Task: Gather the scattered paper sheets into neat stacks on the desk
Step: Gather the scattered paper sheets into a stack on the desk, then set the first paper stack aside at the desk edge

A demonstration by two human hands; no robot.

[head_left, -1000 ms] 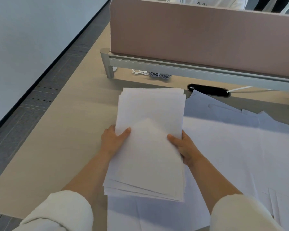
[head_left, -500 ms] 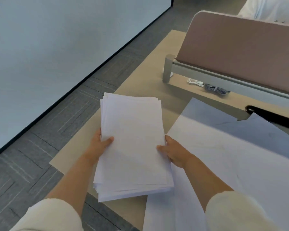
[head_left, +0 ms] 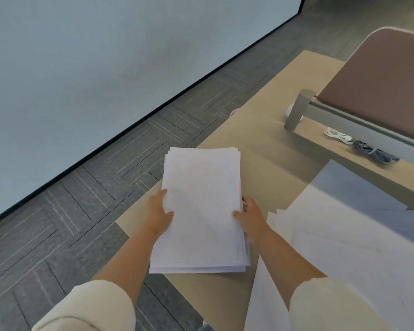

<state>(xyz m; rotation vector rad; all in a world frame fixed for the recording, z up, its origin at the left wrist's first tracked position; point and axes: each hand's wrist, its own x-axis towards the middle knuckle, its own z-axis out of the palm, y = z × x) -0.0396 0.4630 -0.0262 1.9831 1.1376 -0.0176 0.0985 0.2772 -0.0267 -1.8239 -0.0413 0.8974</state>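
Note:
A thick stack of white paper sheets [head_left: 201,206] hangs over the left end of the tan desk [head_left: 273,149], its edges nearly flush. My left hand [head_left: 159,215] grips the stack's left edge, thumb on top. On the opposite edge my right hand [head_left: 250,217] holds it the same way, thumb on top and fingers underneath. Loose white sheets [head_left: 359,237] lie spread over the desk to the right, overlapping one another.
A brown divider panel [head_left: 382,87] on a grey metal frame [head_left: 296,111] stands at the back right. A white cable [head_left: 337,136] and a dark coiled cable [head_left: 375,152] lie under it. The desk's left edge drops to grey carpet [head_left: 81,211] and a pale wall.
Both hands have carried the stack leftward, off the loose sheets to the desk's left end. Its sheets, fanned at the bottom a second ago, now sit squarer. The view has swung left.

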